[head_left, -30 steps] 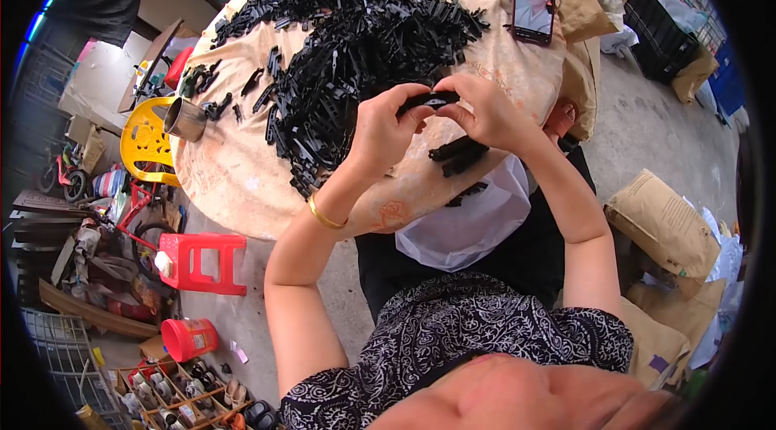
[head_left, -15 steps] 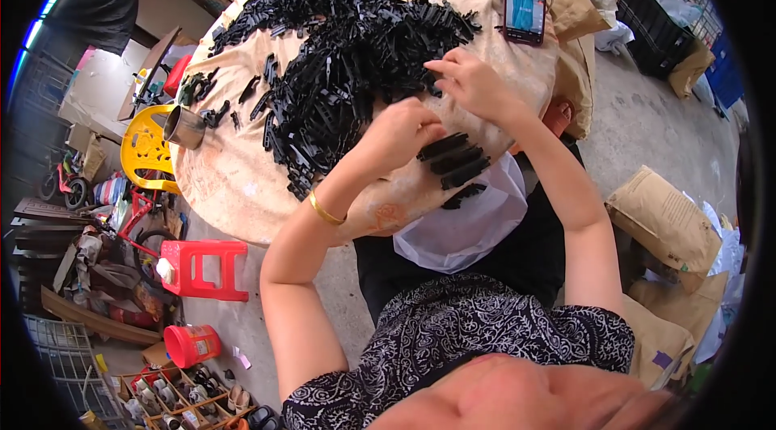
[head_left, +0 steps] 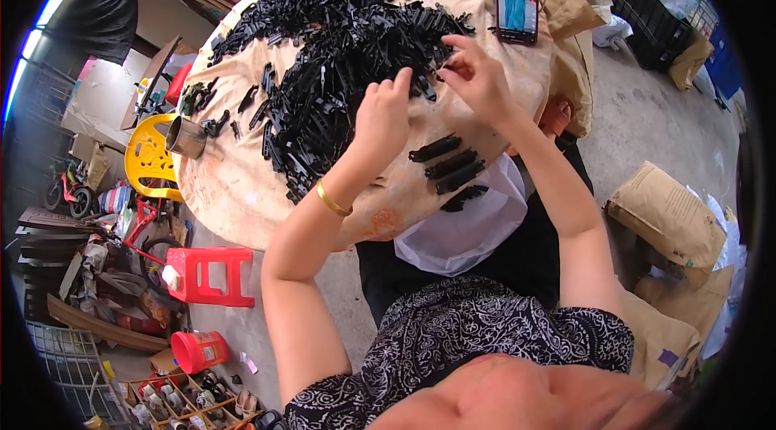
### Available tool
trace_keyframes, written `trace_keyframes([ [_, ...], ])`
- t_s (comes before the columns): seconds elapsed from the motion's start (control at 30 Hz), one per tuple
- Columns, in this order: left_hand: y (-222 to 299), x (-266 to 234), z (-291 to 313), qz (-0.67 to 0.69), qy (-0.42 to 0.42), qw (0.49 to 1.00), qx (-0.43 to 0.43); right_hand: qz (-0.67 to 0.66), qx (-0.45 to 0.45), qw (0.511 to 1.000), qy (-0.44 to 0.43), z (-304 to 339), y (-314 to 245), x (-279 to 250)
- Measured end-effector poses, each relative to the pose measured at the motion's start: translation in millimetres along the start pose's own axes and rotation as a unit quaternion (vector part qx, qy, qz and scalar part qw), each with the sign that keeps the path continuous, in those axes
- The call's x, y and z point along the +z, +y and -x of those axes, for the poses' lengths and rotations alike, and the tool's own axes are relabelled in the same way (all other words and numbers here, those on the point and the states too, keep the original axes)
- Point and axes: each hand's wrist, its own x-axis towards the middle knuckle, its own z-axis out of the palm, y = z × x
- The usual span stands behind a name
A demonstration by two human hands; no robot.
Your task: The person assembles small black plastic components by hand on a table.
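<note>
Black plastic heap point(head_left: 347, 66): slim, narrow pieces, piled loose across the middle and far part of the round desk point(head_left: 234, 200) under its peach patterned cloth.
Left hand point(head_left: 383, 121): bare, gold-coloured bangle point(head_left: 332, 198) at the wrist; reaches to the heap's near side, fingers pointing into it. Whether they grip a piece, cannot tell.
Right hand point(head_left: 483, 89): beside the heap's right end; thumb and index finger stand apart, nothing plainly held.
Row of black pieces point(head_left: 453, 163): laid roughly side by side on the cloth near the person's edge, clear of both hands.
White translucent plastic bag point(head_left: 465, 240): hangs below that edge, over the lap.
Dark upright phone point(head_left: 517, 6): far right of the desk, screen lit.
Change: one second back, both hands meet around a dark piece; half a second back, the left is just above the row. Now they are apart, both at the heap.
Meaning: reads as two-handed handling giving way to picking over the heap; my judgement only.
</note>
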Motion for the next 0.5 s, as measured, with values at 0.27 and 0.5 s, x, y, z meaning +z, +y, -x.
trace_keyframes([
  [0.27, -3.6, -14.2, 8.5, 0.523, 0.031, 0.826, -0.207, -0.376, 0.253, 0.890, -0.062, 21.3, -32.9, 2.7],
  [0.5, 7.0, -16.9, 14.4, 0.600, 0.008, 0.772, -0.211, -0.163, 0.091, 0.980, -0.063, 28.0, -33.3, 9.7],
])
